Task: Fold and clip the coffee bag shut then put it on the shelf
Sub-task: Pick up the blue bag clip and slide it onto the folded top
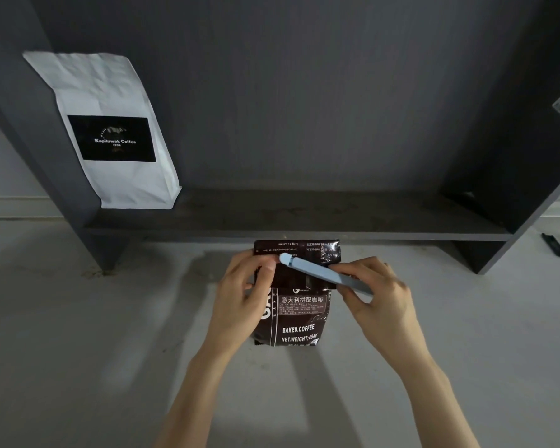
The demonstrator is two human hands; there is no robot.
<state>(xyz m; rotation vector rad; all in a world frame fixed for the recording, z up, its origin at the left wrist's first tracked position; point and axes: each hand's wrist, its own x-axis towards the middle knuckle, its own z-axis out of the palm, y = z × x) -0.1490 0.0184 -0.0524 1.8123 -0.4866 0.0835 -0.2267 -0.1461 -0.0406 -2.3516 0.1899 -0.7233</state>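
Note:
A dark brown coffee bag [299,318] with white print stands on the pale surface just in front of the shelf [304,227]. Its top flap is folded down toward me. My left hand [243,299] grips the bag's left side and pins the fold with the thumb. A long light-blue clip [314,271] lies slanted across the folded flap, and my right hand [379,295] holds its right end. I cannot tell whether the clip's jaws are around the fold or only lying against it.
A white coffee bag [110,130] with a black label leans at the shelf's left end against the dark side panel [29,124]. The dark shelf board stretches right of it to the other side panel [530,189]. A small dark object [555,245] lies at far right.

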